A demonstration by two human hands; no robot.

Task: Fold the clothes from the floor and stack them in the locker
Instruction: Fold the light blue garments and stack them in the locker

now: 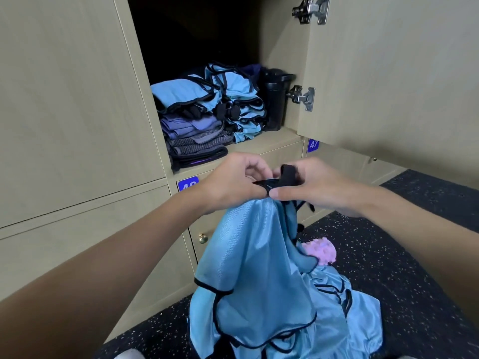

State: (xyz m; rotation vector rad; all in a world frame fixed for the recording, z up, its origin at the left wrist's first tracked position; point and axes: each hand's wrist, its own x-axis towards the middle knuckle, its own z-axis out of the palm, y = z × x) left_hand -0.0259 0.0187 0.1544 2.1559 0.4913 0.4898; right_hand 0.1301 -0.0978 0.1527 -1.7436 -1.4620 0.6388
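Just below the open locker (274,143), both hands meet at the top of a blue garment (248,268). The left hand (233,180) pinches its gathered black edge with curled fingers. The right hand (318,185), touching the left, grips a black strap (287,173) that stands up between the two.

The garment hangs from that pinch. It is a thin, shiny, fine-ribbed fabric bound in narrow black piping, with a wavy lower hem, and its bottom is cut off by the frame edge.

Further below the locker, on the dark speckled floor (427,268), more of the same blue cloth lies in a loose heap (357,314), partly hidden behind the hanging piece. A pink knobbly thing (322,251) shows above the heap, too covered to identify.

Inside the locker sit a folded stack of blue pieces (241,110), a flatter stack of grey and violet knits (194,138) and a black bottle (273,104). The back of the locker is too dark to make out.
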